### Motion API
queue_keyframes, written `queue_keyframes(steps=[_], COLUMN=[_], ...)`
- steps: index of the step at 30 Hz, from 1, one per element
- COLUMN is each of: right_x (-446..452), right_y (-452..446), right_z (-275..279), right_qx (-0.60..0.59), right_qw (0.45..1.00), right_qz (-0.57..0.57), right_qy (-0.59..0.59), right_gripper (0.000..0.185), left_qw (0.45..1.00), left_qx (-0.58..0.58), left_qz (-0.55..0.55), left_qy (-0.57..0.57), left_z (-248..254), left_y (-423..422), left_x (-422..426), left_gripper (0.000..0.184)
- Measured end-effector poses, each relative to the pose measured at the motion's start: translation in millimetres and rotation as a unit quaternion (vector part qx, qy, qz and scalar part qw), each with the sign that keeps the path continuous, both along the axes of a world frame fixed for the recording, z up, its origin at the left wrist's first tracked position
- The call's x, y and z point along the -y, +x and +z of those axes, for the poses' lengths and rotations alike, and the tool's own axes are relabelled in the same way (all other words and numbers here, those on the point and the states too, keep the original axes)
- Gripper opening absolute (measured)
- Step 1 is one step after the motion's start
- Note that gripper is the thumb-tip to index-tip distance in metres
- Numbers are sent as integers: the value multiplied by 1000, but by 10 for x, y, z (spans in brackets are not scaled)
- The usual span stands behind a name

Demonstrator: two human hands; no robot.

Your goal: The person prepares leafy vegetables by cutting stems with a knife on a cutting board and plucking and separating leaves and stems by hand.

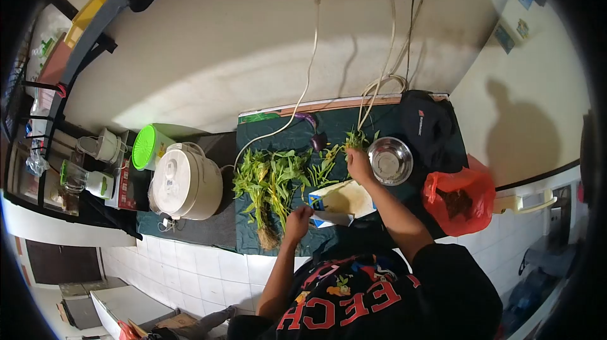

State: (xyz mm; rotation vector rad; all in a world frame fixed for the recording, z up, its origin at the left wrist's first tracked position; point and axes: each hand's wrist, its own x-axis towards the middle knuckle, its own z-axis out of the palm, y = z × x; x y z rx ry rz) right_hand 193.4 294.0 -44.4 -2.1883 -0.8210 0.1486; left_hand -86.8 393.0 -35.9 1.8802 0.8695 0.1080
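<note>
My right hand (pixel 359 164) is closed on leafy green stems (pixel 356 141), just left of a round metal bowl (pixel 391 160). My left hand (pixel 299 223) is closed beside the left edge of an open white and blue box (pixel 341 203); what its fingers hold is too small to make out. A large bunch of leafy greens with roots (pixel 272 182) lies on the dark green cloth to the left. Loose cut stems (pixel 324 169) are between the bunch and my right hand. Behind them lies a purple eggplant (pixel 318 142).
A white rice cooker (pixel 186 182) and a green-lidded container (pixel 148 147) stand at the left. On the right are a black cap (pixel 427 124) and an open red plastic bag (pixel 459 201). Cables (pixel 310 62) hang from the wall sockets onto the table.
</note>
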Motion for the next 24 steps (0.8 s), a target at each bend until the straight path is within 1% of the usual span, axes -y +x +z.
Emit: queue_keyframes(steps=[1, 2, 3, 4, 5, 6, 7, 9, 10, 11, 12, 13, 14, 15, 16, 17, 18, 19, 20, 21, 22, 23, 24], right_x=[103, 188, 280, 359, 411, 452, 463, 392, 337, 311, 276, 236, 205, 147, 88, 51, 16, -34, -72, -127, -172, -192, -194], right_y=[-27, -95, -182, -258, -326, -373, -376, -357, -368, -286, -248, -204, -153, -101, -73, -79, -117, -149, -159, -169, -181, -181, -190], right_z=[60, 100, 123, 93, 60, -60, -173, -401, -318, -214, -247, -334, -420, -407, -321, -245, -130, 36, -13, -80, -143, -200, -231], right_qx=[16, 16, -34, -84, -86, -59, -31, -13, 7, -63, -60, -10, 40, -1, 1, -24, -50, -76, -79, 9, 98, 133, 132], right_qw=[998, 997, 986, 959, 958, 957, 955, 959, 963, 949, 949, 966, 975, 968, 969, 968, 965, 961, 960, 971, 969, 947, 948], right_qz=[50, 52, 46, 38, 39, 43, 47, 37, 30, 89, 84, 100, 116, 115, 112, 82, 53, 49, 51, 106, 159, 221, 221], right_qy=[-44, -46, -158, -268, -269, -280, -290, -279, -268, -297, -296, -240, -182, -221, -221, -237, -253, -262, -262, -213, -160, -191, -190], right_gripper=[14, 14, 13, 13, 13, 14, 15, 15, 16, 22, 22, 25, 30, 37, 37, 37, 36, 37, 37, 37, 37, 39, 39], left_qw=[999, 999, 997, 995, 993, 990, 990, 958, 958, 953, 947, 951, 951, 947, 942, 943, 943, 947, 950, 950, 951, 952, 951], left_qx=[9, 8, 13, 18, 11, 5, 5, -22, -20, -37, -53, -78, -73, -77, -82, -58, -59, -40, -24, -28, -23, -17, -19], left_qz=[1, 3, 30, 56, 45, 34, 31, -30, -34, -22, -10, -10, -12, -28, -43, -51, -52, -62, -72, -72, -72, -72, -72], left_qy=[48, 46, 64, 83, 110, 136, 135, 283, 284, 301, 317, 298, 299, 310, 321, 324, 324, 313, 302, 301, 300, 298, 299], left_z=[-152, -237, -302, -296, -289, -234, -160, -37, -207, -365, -480, -427, -374, -433, -505, -587, -565, -524, -486, -504, -520, -532, -559], left_y=[93, 215, 365, 522, 686, 849, 995, 1205, 1260, 1359, 1452, 1496, 1523, 1513, 1500, 1464, 1432, 1385, 1335, 1297, 1267, 1252, 1231], left_x=[-43, -66, -76, -75, -68, -53, -45, -25, -58, -119, -159, -166, -190, -233, -283, -320, -332, -336, -339, -352, -372, -397, -416], left_gripper=[33, 33, 35, 36, 36, 36, 36, 38, 38, 41, 44, 37, 37, 30, 22, 13, 13, 13, 12, 12, 13, 14, 14])
